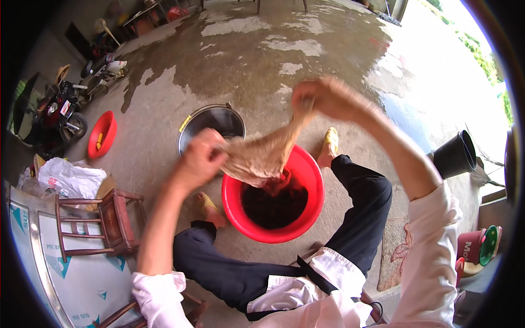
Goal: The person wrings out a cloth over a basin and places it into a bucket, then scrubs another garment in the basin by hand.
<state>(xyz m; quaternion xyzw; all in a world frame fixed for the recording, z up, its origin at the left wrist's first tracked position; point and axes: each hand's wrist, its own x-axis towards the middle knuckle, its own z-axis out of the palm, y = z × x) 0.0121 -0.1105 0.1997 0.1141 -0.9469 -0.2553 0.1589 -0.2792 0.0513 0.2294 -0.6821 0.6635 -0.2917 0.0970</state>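
Observation:
Between my two hands a wet tan cloth (256, 160) is stretched above a red plastic basin (316, 180). My left hand (203, 158) grips its left end; my right hand (324, 96), blurred and raised higher, pinches the other end. The cloth's lower part hangs down into the basin, where a reddish bit of fabric (281, 180) shows. Dark water or dark cloth (275, 209) lies in the basin; I cannot tell which. The basin stands on the concrete floor between my feet. Just beyond my left hand is a metal bucket (211, 119) with a wire handle.
A smaller red basin (107, 137) holding yellow items sits at left, near a parked motor scooter (57, 110). A wooden chair (117, 223) and white plastic bags (71, 178) are at lower left. A black bucket (455, 155) stands at right. Parts of the concrete floor (164, 110) are wet.

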